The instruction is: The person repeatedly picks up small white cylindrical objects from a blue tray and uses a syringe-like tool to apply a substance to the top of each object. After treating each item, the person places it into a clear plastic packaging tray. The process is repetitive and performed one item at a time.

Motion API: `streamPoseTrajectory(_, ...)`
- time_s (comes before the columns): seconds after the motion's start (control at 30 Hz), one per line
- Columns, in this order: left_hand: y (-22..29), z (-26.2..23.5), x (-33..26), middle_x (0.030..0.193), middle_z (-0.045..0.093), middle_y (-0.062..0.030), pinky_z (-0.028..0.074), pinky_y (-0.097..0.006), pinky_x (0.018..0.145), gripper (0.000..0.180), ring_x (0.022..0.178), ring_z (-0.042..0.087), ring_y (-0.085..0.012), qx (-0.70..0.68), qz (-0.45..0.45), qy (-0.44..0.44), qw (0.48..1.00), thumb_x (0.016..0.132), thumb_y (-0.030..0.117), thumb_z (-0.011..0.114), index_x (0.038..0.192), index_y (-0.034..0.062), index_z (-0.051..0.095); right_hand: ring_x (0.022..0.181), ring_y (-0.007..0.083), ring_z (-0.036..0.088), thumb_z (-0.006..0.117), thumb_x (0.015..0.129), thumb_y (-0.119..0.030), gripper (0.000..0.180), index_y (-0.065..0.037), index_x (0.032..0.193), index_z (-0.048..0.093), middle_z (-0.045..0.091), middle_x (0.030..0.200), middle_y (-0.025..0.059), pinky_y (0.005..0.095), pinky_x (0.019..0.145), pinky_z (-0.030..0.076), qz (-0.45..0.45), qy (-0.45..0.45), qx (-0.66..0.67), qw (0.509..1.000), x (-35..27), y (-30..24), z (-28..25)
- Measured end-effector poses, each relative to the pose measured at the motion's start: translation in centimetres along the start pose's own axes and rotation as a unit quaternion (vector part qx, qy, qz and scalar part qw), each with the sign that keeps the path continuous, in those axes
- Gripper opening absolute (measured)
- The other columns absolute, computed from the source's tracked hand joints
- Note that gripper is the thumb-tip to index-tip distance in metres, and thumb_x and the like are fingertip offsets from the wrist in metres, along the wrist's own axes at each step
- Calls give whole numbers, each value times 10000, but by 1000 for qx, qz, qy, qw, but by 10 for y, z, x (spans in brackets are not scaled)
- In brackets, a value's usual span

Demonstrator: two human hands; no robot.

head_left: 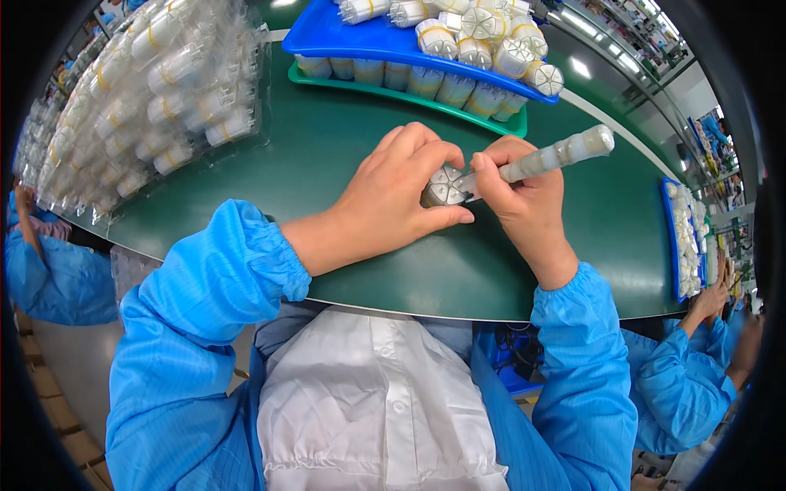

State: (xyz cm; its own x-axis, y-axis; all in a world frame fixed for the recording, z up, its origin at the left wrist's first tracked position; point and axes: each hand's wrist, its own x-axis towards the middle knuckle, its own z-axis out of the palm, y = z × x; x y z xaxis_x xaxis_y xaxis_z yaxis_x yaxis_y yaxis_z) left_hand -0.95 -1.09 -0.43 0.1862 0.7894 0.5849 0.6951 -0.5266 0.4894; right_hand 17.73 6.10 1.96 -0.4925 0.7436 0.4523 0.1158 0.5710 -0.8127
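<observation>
We are pinning the small white ribbed part under our left hand fingers on the bench while our right hand, fingers closed round the pale rod-shaped tool, is angling its tip down-left into the part

The person wears a bright blue, smooth-fabric work coat whose long sleeves end in gathered elastic cuffs at both wrists, over a white buttoned garment with a gathered hem, both hands bare.
</observation>
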Motion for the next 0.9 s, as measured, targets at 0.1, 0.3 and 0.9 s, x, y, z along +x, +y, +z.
streamPoseTrajectory(0.1, 2, 0, -2, 1134, 605, -123, 507, -371, 801, 520, 991, 599, -265, -52, -29, -24, 998, 755, 94, 794, 1217, 58, 559, 599, 78, 554, 696, 892, -84, 144, -3, 782, 651, 612, 686, 25, 251, 528, 412, 24, 31, 35, 999, -1, -5, -1)
streamPoseTrajectory(0.3, 5, 5, -5, 1154, 621, -130, 516, -350, 860, 570, 1029, 614, -266, -159, -32, 19, 987, 764, 58, 763, 1283, 38, 527, 617, 65, 547, 695, 893, -80, 140, -7, 783, 651, 614, 695, 14, 247, 531, 408, 30, 22, 30, 999, 0, -10, -6)
streamPoseTrajectory(0.9, 2, 7, -8, 1208, 615, -146, 519, -338, 840, 605, 1069, 631, -249, -162, -34, 5, 986, 766, 53, 763, 1307, 25, 493, 615, 81, 541, 705, 886, -86, 144, -2, 783, 650, 612, 703, 28, 261, 530, 400, 10, 13, 14, 1000, 0, -5, -5)
